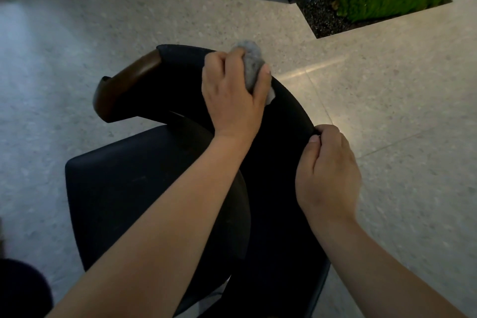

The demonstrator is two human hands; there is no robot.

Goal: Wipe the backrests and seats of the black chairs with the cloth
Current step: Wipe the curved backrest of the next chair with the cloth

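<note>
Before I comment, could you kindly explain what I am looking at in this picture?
There is no machine here: a person wears a camera on the head, so the one picture looks down at their own arms. The left hand holds a crumpled grey cloth against the top of a black chair's backrest. The right hand grips the backrest's edge nearer the camera. Under the arms is the seat, with a brown wooden armrest at left, all on a speckled floor.

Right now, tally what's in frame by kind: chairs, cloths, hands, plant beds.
Black chair: 1
Grey cloth: 1
Hands: 2 (left hand, right hand)
Plant bed: 1
Total: 5
</note>
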